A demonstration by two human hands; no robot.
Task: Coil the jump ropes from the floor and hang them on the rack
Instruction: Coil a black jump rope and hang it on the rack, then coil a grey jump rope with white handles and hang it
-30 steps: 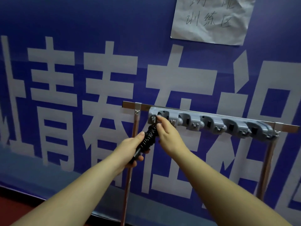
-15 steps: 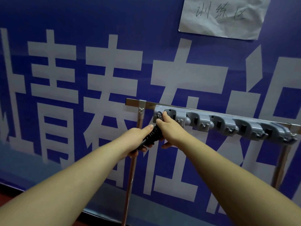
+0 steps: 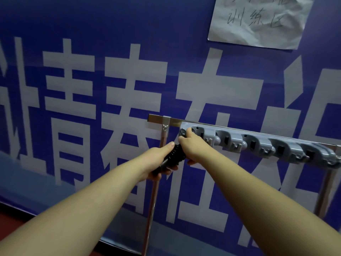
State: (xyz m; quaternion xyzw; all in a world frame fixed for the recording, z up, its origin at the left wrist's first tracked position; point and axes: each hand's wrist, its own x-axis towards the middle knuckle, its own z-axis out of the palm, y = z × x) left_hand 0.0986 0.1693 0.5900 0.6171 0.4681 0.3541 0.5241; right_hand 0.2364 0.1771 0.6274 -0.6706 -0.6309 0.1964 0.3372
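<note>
We see a black coiled jump rope [image 3: 175, 157] below the grey hook rack [image 3: 258, 145], a blue banner [image 3: 110, 34] with white characters behind it, and white crumpled paper [image 3: 258, 21] above.

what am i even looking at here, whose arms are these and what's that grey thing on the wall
The single view comes from a camera worn on a person's head, looking forward and down, so the two bare arms are that person's own. No robot is involved.

The grey thing is a rack: a plastic strip with a row of clips and hooks, fixed to a metal bar on thin metal legs. It stands in front of a blue banner with big white characters; a crumpled paper note hangs above.

The left hand grips a black coiled jump rope. The right hand reaches to the rack's leftmost clip, fingers at a small loop or ring there. Whether the rope is hooked on yet is hidden by the hands.
</note>
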